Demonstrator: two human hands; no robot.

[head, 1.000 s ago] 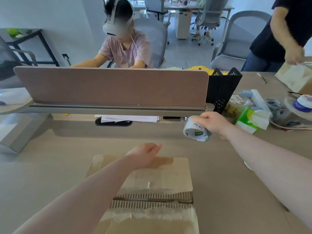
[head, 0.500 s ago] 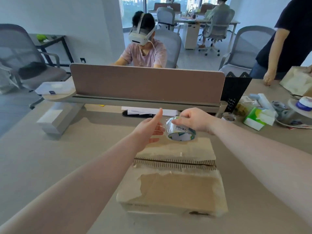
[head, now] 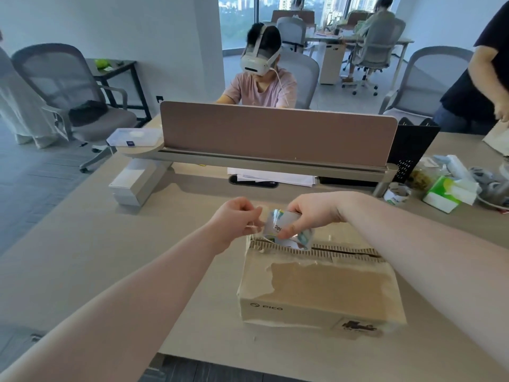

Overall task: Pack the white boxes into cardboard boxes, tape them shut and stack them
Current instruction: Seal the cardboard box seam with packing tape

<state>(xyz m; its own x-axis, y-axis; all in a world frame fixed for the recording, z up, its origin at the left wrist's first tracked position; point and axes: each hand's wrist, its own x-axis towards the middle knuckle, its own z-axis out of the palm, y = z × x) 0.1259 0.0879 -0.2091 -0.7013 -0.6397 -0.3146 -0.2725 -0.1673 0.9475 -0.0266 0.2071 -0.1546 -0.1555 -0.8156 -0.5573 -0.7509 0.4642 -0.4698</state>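
Note:
A worn cardboard box [head: 322,290] lies on the desk in front of me, its top flaps folded down with a ragged seam across the middle. My right hand [head: 314,213] grips a roll of clear tape [head: 286,235] just above the left end of that seam. My left hand [head: 237,220] is right beside the roll, fingers pinching the loose tape end at the box's far left corner. No white boxes show; the box's inside is hidden.
A brown desk divider [head: 275,133] runs across the desk behind the box. A second tape roll [head: 396,195], a green tissue pack [head: 440,194] and clutter sit at the right. A person in a headset [head: 261,78] sits opposite; another person [head: 484,78] stands at the right.
My right hand brought the tape roll from the right down to the box's seam. My left hand rose from the flap and took hold of the tape end. The camera tilted up.

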